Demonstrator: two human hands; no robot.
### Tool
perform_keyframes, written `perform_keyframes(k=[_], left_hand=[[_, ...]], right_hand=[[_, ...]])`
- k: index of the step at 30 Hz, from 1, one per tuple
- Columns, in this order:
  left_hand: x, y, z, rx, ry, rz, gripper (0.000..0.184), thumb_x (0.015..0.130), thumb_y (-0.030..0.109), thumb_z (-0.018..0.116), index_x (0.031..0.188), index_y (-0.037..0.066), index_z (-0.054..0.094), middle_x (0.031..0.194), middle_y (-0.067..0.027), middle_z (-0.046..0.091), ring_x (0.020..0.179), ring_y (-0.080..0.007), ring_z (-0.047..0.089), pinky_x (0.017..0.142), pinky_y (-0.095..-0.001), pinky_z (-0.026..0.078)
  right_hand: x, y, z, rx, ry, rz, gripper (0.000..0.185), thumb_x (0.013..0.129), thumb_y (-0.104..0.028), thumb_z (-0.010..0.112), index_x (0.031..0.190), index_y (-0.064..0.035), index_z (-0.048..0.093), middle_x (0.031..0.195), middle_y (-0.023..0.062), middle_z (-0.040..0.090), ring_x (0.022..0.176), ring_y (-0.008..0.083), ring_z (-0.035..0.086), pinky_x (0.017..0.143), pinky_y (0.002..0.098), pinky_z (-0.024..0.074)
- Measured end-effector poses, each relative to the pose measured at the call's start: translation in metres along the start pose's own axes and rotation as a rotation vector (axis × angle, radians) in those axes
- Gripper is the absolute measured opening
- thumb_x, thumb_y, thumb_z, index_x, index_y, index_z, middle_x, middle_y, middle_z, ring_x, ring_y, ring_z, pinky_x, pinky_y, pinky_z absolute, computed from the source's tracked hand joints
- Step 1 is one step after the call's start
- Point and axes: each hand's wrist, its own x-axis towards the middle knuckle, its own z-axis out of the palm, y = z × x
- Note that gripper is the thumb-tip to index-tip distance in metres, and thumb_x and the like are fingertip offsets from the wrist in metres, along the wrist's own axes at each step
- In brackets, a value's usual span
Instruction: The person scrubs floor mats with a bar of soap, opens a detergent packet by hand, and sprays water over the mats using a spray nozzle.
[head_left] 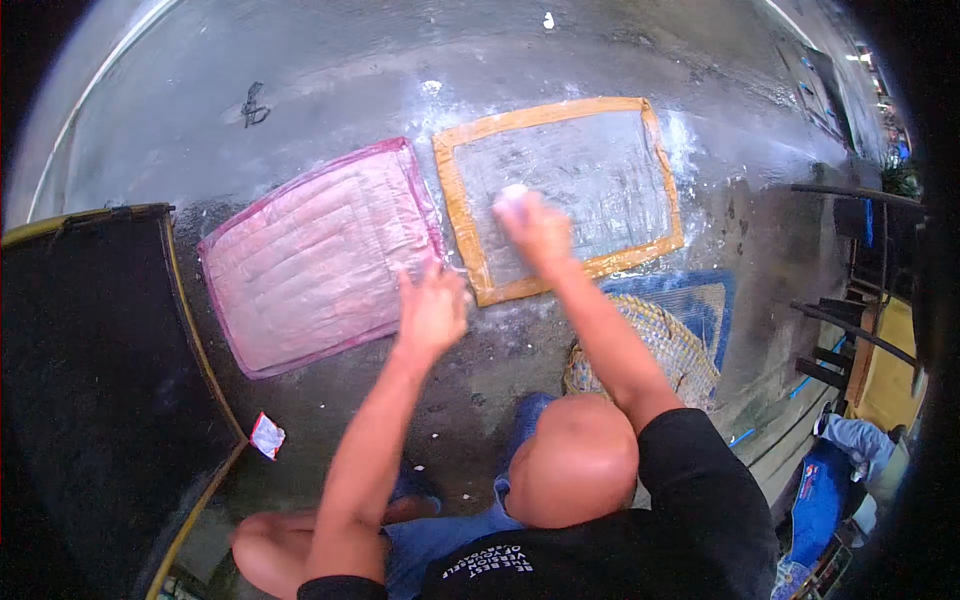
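The right hand [541, 240] is closed around a pale object [512, 194], which projects beyond the fingers over the left part of the orange-bordered mat [590, 180]. The left hand [434, 314] is at the lower right corner of the pink mat [322, 262]; blur hides whether its fingers are spread or pressed together. Both mats lie flat on the wet floor [330, 70].
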Motion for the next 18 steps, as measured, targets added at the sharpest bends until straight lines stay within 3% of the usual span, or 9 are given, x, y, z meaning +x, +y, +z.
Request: perform_keyframes(k=[1,4,5,7,9,10,13,16,18], left_hand=[[0.004,-0.018,-0.020,0.160,0.056,-0.046,0.025,0.092,0.025,0.057,0.106,0.008,0.070,0.110,-0.0119,0.067,0.123,-0.0294,0.056,0.109,-0.0716,0.025],[0.016,-0.114,-0.058,0.192,0.367,-0.223,0.030,0.092,0.023,0.060,0.117,0.006,0.067,0.122,-0.0141,0.066,0.124,-0.0304,0.056,0.112,-0.0632,0.030],[0.025,-0.160,-0.059,0.194,0.424,-0.293,0.051,0.089,0.022,0.066,0.136,0.006,0.055,0.143,-0.0164,0.053,0.137,-0.0326,0.046,0.114,-0.0629,0.027],[0.039,-0.209,-0.082,0.266,0.372,-0.351,0.074,0.085,0.026,0.071,0.149,0.006,0.040,0.158,-0.0162,0.035,0.146,-0.0333,0.032,0.117,-0.0631,0.022],[0.056,-0.227,-0.099,0.219,0.256,-0.420,0.083,0.084,0.029,0.074,0.152,0.006,0.034,0.162,-0.0150,0.027,0.149,-0.0320,0.026,0.119,-0.0635,0.019],[0.064,-0.228,-0.107,0.199,0.196,-0.446,0.087,0.083,0.031,0.075,0.154,0.006,0.031,0.164,-0.0144,0.022,0.151,-0.0313,0.023,0.119,-0.0637,0.017],[0.075,-0.221,-0.116,0.359,0.092,-0.479,0.091,0.080,0.036,0.078,0.153,0.006,0.033,0.159,-0.0146,0.033,0.148,-0.0314,0.029,0.119,-0.0650,0.016],[0.079,-0.222,-0.132,0.397,0.027,-0.446,0.090,0.076,0.041,0.081,0.150,0.010,0.039,0.152,-0.0138,0.046,0.142,-0.0265,0.041,0.114,-0.0731,0.014],[0.081,-0.220,-0.139,0.405,0.000,-0.448,0.083,0.075,0.042,0.082,0.141,0.007,0.047,0.143,-0.0149,0.054,0.133,-0.0298,0.050,0.115,-0.0653,0.024]], right_hand=[[0.006,0.026,-0.013,-0.050,0.116,0.021,0.047,0.092,-0.054,0.061,0.099,-0.0082,0.059,0.077,0.0240,0.069,0.068,0.0444,0.068,0.062,0.0553,0.0530],[0.027,0.080,-0.043,-0.247,0.314,0.317,0.045,0.094,-0.052,0.060,0.096,-0.0064,0.057,0.074,0.0246,0.068,0.068,0.0460,0.067,0.060,0.0565,0.0520],[0.022,0.071,-0.042,-0.210,0.289,0.270,0.045,0.094,-0.051,0.061,0.096,-0.0066,0.057,0.074,0.0246,0.068,0.068,0.0461,0.067,0.061,0.0566,0.0520],[-0.003,0.041,-0.043,-0.143,0.241,0.171,0.043,0.094,-0.050,0.061,0.096,-0.0069,0.057,0.073,0.0247,0.068,0.068,0.0463,0.067,0.061,0.0569,0.0520],[-0.055,0.029,-0.018,-0.132,0.017,-0.033,0.041,0.092,-0.047,0.065,0.096,-0.0072,0.056,0.072,0.0245,0.067,0.067,0.0454,0.067,0.059,0.0554,0.0523],[-0.080,0.026,-0.012,-0.020,0.032,-0.162,0.040,0.090,-0.044,0.070,0.095,-0.0078,0.055,0.070,0.0236,0.067,0.064,0.0441,0.067,0.056,0.0539,0.0521],[-0.096,0.032,-0.018,-0.032,0.070,-0.130,0.040,0.088,-0.042,0.072,0.093,-0.0072,0.052,0.068,0.0230,0.066,0.062,0.0431,0.066,0.053,0.0525,0.0514],[-0.092,0.038,-0.013,-0.027,0.060,-0.103,0.042,0.089,-0.043,0.072,0.092,-0.0062,0.052,0.070,0.0230,0.067,0.063,0.0433,0.066,0.054,0.0529,0.0515],[-0.090,0.037,-0.013,-0.007,0.086,-0.121,0.042,0.088,-0.043,0.072,0.092,-0.0061,0.052,0.071,0.0230,0.067,0.063,0.0434,0.066,0.054,0.0532,0.0517]])
